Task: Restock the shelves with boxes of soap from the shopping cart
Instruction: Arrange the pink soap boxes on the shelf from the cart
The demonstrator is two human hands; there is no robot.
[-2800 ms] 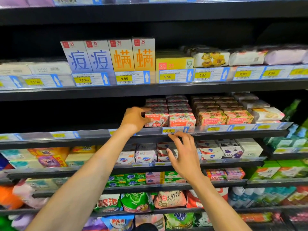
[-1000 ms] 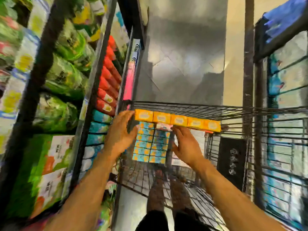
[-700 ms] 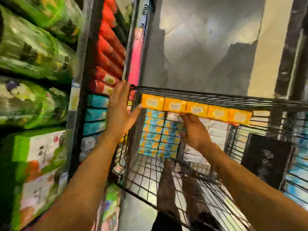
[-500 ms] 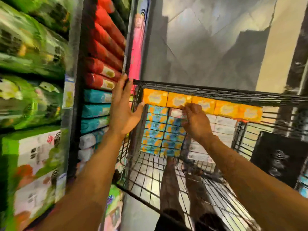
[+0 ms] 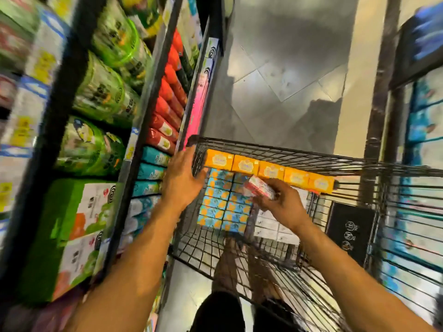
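I look down into a black wire shopping cart [image 5: 359,164]. A row of orange soap boxes [image 5: 271,170] lines its far wall, with blue-and-orange boxes [image 5: 223,207] stacked below and white boxes [image 5: 271,226] beside them. My right hand [image 5: 280,202] grips a pink-and-white soap box [image 5: 260,189] lifted above the stacks. My left hand [image 5: 183,180] is open, fingers spread, at the cart's left rim next to the shelf edge.
Shelves [image 5: 143,116] on the left hold green bags, red packs [image 5: 165,116] and teal packs [image 5: 153,168]. Grey tiled floor [image 5: 287,80] lies beyond the cart. Another shelf unit [image 5: 419,116] stands at the right. My legs show through the cart's bottom.
I turned from the shelf down to the cart. My right hand reached into the stacks and has lifted out a pink-and-white box. My left hand stays by the cart's left rim.
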